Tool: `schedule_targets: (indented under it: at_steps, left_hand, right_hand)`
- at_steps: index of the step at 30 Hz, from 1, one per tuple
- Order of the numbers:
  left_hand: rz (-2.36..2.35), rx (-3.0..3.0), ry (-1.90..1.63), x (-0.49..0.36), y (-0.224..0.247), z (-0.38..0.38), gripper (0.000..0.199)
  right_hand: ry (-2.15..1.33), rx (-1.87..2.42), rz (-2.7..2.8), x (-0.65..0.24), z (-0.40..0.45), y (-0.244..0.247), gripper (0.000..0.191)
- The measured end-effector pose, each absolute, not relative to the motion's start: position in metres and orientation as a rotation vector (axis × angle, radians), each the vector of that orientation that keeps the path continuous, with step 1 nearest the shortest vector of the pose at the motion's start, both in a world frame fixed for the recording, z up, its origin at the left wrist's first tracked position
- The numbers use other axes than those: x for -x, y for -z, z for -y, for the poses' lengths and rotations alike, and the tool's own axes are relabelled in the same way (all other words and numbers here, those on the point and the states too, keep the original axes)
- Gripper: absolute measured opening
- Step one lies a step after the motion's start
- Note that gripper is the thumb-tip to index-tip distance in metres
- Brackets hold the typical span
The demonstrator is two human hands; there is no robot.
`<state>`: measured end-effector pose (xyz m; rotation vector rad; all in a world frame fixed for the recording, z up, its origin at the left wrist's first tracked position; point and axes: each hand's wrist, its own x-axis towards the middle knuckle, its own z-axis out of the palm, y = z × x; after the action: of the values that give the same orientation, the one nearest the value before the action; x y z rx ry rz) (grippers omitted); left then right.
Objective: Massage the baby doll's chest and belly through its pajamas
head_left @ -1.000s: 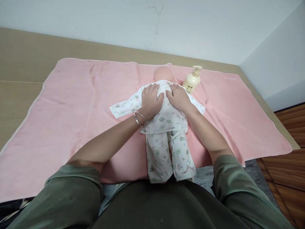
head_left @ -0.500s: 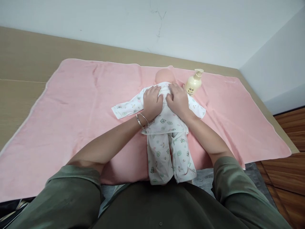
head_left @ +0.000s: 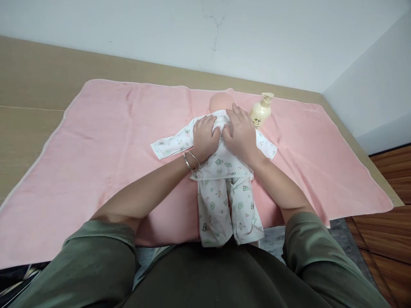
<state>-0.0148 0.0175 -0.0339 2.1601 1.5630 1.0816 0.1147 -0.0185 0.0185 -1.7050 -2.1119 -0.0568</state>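
A baby doll [head_left: 221,102] in a white printed top [head_left: 221,164] and matching trousers [head_left: 215,209] lies with its head away from me. Only the smooth back or top of its head shows, and its sleeves spread to both sides. My left hand [head_left: 204,134] rests flat on the left of the doll's upper body, a bracelet [head_left: 189,161] at the wrist. On the right of the upper body lies my right hand [head_left: 240,132], its fingers stretched toward the doll's head. Both hands are open and hold nothing.
A pink blanket [head_left: 96,149] covers much of the wooden table [head_left: 38,64]. A cream pump bottle [head_left: 261,112] stands on it, just right of my right hand. A white wall [head_left: 160,30] rises behind the table, and brown wood panels [head_left: 391,239] are at the right.
My right hand has lifted or slid slightly up toward the doll's head, with its fingers further forward. My left hand stays in place.
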Motion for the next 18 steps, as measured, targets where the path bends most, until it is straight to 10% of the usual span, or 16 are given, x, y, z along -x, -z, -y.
schedule_targets:
  at_steps: [18]
  left_hand:
    - [-0.975, -1.619, -1.338, -0.013, -0.028, -0.021, 0.047]
  right_hand:
    - [0.059, 1.745, 1.810, -0.173, 0.001, -0.071, 0.063]
